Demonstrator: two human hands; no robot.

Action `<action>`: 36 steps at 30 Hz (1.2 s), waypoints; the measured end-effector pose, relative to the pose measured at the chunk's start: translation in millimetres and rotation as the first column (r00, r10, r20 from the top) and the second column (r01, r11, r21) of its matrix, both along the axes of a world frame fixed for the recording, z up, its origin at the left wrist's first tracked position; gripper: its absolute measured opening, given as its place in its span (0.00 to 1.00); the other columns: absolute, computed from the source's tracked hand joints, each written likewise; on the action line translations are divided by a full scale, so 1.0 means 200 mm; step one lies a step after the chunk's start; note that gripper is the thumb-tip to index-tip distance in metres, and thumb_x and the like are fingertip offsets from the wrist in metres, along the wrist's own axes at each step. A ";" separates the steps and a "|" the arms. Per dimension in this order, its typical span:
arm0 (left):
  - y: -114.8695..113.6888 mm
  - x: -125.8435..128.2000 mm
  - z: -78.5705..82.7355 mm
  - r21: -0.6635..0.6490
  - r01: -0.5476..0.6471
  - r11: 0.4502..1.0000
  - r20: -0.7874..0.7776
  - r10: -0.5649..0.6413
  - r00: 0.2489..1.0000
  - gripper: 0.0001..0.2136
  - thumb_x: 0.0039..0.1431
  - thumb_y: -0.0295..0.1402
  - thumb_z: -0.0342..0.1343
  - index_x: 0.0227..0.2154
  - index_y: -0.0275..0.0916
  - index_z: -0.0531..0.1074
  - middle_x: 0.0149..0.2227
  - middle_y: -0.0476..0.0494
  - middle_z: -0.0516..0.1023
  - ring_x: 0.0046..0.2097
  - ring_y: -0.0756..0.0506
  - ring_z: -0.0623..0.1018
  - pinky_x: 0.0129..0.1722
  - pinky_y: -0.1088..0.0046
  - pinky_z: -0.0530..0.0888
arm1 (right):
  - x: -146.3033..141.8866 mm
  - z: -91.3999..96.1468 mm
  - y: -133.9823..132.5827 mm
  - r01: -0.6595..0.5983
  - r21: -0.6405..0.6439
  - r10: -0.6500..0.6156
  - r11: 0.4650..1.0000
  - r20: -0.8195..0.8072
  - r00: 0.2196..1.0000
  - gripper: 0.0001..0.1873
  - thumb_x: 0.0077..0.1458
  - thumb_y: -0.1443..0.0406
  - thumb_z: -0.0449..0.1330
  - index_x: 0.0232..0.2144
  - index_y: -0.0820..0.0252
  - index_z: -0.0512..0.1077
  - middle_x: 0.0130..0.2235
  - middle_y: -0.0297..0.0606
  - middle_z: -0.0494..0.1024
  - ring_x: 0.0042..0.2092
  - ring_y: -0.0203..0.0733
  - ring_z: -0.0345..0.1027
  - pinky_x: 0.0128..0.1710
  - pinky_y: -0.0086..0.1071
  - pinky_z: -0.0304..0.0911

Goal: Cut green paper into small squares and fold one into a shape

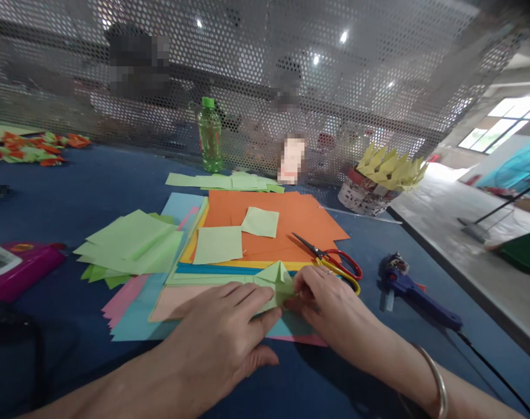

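Observation:
A light green paper square, partly folded with a raised peak (pixel 277 273), lies on the paper stack between my hands. My left hand (pixel 230 320) rests flat with fingers stretched out, its fingertips on the paper's left side. On the opposite edge, my right hand (pixel 330 305) pinches the paper between thumb and fingers. Scissors (pixel 323 254) with a red and a yellow handle lie just beyond my right hand. Two loose green squares (pixel 219 243) sit on orange sheets (pixel 299 215) topping the coloured stack. More green squares (pixel 131 241) are piled to the left.
A blue glue gun (pixel 422 299) with a cord lies at right. Behind stand a green bottle (pixel 210 137) and a basket with yellow paper points (pixel 367 192). Green strips (pixel 225 181), folded orange-green pieces (pixel 38 148) and a magenta device (pixel 33 265) are on the table. A perforated screen (pixel 247 70) rises behind.

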State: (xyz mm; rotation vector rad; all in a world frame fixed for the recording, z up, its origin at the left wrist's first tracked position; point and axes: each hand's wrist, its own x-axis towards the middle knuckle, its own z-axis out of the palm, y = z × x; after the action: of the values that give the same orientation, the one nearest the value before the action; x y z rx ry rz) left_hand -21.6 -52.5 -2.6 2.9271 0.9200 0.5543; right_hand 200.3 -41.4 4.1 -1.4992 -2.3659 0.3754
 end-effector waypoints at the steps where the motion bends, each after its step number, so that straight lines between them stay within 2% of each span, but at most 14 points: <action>1: 0.00 0.00 0.00 0.005 -0.002 1.000 -0.002 0.002 1.000 0.17 0.57 0.44 0.61 0.45 0.40 0.75 0.44 0.39 0.77 0.42 0.37 0.77 0.38 0.60 0.74 | 0.00 0.00 0.00 0.009 0.000 -0.009 1.000 0.001 1.000 0.13 0.52 0.75 0.63 0.30 0.58 0.62 0.32 0.32 0.71 0.34 0.39 0.64 0.32 0.31 0.55; 7: 0.00 0.00 -0.02 0.025 0.015 1.000 0.015 -0.016 1.000 0.15 0.60 0.42 0.58 0.44 0.38 0.75 0.44 0.38 0.77 0.42 0.37 0.76 0.36 0.61 0.74 | 0.00 0.03 0.01 0.037 -0.048 -0.037 0.998 0.009 0.999 0.15 0.53 0.75 0.62 0.29 0.57 0.59 0.31 0.31 0.69 0.32 0.37 0.61 0.30 0.30 0.52; 13: -0.01 -0.01 -0.02 0.038 0.011 0.999 0.010 -0.012 1.000 0.13 0.64 0.41 0.53 0.43 0.38 0.75 0.45 0.38 0.76 0.42 0.38 0.75 0.37 0.62 0.73 | 0.03 0.05 0.02 0.020 -0.099 -0.021 0.995 -0.007 1.000 0.12 0.55 0.75 0.60 0.31 0.57 0.60 0.31 0.31 0.70 0.32 0.37 0.61 0.31 0.30 0.52; 23: -0.01 -0.01 -0.03 0.031 0.014 0.999 0.017 -0.014 1.000 0.13 0.65 0.41 0.51 0.44 0.39 0.74 0.46 0.38 0.75 0.43 0.38 0.75 0.38 0.61 0.73 | 0.06 0.01 0.05 0.021 -0.141 -0.031 0.990 -0.071 0.997 0.09 0.55 0.69 0.62 0.32 0.56 0.63 0.31 0.28 0.71 0.33 0.36 0.63 0.31 0.29 0.52; 31: -0.01 -0.02 -0.03 0.033 0.010 0.999 0.025 -0.010 1.000 0.14 0.67 0.41 0.48 0.44 0.40 0.74 0.46 0.39 0.75 0.43 0.39 0.75 0.37 0.62 0.73 | 0.06 0.02 0.03 0.010 -0.119 -0.021 0.993 -0.085 0.996 0.09 0.55 0.68 0.62 0.31 0.56 0.63 0.29 0.28 0.70 0.32 0.36 0.62 0.30 0.29 0.51; 34: -0.02 -0.02 -0.03 0.043 0.006 0.999 0.025 -0.007 1.000 0.14 0.67 0.42 0.48 0.45 0.40 0.74 0.46 0.39 0.75 0.44 0.39 0.75 0.38 0.62 0.73 | 0.03 0.01 0.02 0.032 -0.083 -0.040 0.996 -0.087 0.995 0.12 0.55 0.63 0.64 0.31 0.56 0.62 0.29 0.29 0.69 0.32 0.37 0.61 0.31 0.30 0.51; 36: -0.01 -0.02 -0.02 0.054 0.005 0.999 0.032 -0.007 0.999 0.14 0.67 0.42 0.48 0.44 0.40 0.74 0.46 0.38 0.75 0.43 0.39 0.75 0.38 0.62 0.73 | 0.01 -0.01 0.01 0.056 -0.051 -0.060 0.997 -0.072 0.996 0.14 0.53 0.65 0.66 0.31 0.57 0.61 0.29 0.29 0.68 0.32 0.38 0.61 0.31 0.30 0.51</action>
State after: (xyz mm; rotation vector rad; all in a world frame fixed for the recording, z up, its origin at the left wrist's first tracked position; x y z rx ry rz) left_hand -25.5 -55.4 -7.3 2.9583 0.9064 0.6338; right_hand 202.0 -39.2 2.6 -1.5445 -2.2668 0.4698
